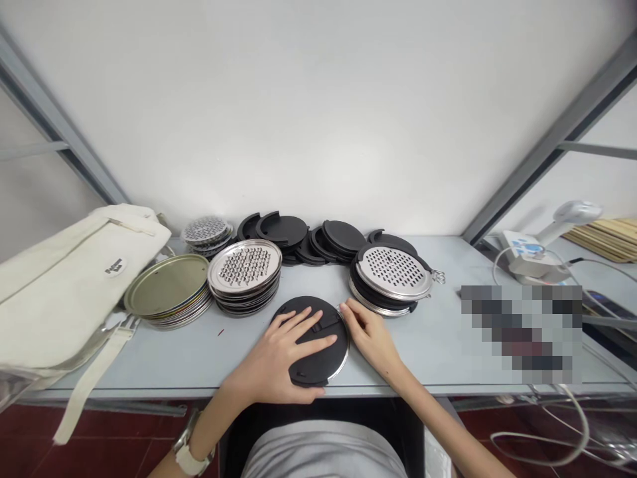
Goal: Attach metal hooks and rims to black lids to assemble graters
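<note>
My left hand (288, 352) lies with fingers spread flat over a round black disc (323, 350) near the table's front edge, its thumb along the near rim. A silvery metal rim shows at the disc's right side. There my right hand (371, 332) is closed in a pinch at the upper right edge; a bit of metal shows by the fingertips, mostly hidden. Just behind it stands a stack of round graters (393, 272) in black holders, with a metal clip (438, 276) at its right.
To the left are a stack of metal grater discs (245, 269), a stack of plain metal discs (168, 287) and a cream bag (84, 279). Fine grater discs (205, 230) and black holders (288, 229) line the back. A white scanner (572, 216) and cables stand right.
</note>
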Demonstrator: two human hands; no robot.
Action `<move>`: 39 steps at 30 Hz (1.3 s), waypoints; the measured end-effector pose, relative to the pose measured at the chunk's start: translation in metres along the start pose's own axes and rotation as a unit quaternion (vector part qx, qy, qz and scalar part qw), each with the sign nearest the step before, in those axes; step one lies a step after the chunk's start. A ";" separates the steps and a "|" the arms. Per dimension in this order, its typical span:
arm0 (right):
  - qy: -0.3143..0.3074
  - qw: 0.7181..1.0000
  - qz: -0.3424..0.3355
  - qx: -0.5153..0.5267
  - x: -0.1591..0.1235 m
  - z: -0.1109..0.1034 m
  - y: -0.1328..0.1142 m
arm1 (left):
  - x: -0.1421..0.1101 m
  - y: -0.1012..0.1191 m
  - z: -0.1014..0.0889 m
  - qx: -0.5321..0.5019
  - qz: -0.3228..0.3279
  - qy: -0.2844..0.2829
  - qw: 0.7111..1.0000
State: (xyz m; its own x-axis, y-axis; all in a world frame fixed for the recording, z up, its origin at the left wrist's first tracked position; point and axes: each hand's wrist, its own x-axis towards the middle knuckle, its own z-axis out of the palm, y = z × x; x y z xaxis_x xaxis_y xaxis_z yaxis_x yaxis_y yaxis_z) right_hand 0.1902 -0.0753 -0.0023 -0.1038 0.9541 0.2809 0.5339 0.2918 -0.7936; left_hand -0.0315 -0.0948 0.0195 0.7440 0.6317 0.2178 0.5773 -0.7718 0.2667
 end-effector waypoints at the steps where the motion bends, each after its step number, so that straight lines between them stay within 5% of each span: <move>1: -0.007 1.000 -0.003 -0.017 0.000 0.001 0.000 | 0.000 0.000 0.000 0.001 0.000 0.001 1.000; 17: -0.034 0.978 -0.035 -0.201 -0.001 0.007 0.004 | 0.001 0.000 0.002 0.010 -0.007 -0.003 1.000; 33: -0.028 0.982 -0.030 -0.184 0.000 0.005 0.003 | 0.002 0.006 0.008 0.039 -0.021 0.000 0.999; 39: -0.040 0.974 -0.063 -0.212 -0.007 0.009 0.002 | 0.002 0.000 0.009 0.060 -0.072 0.025 0.995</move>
State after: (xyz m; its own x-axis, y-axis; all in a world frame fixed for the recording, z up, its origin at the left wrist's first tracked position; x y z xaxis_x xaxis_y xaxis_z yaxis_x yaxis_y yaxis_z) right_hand 0.1842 -0.0804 -0.0109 -0.2478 0.9195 0.3052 0.8091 0.3697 -0.4568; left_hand -0.0268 -0.0937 0.0112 0.6343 0.7372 0.2330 0.7151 -0.6739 0.1855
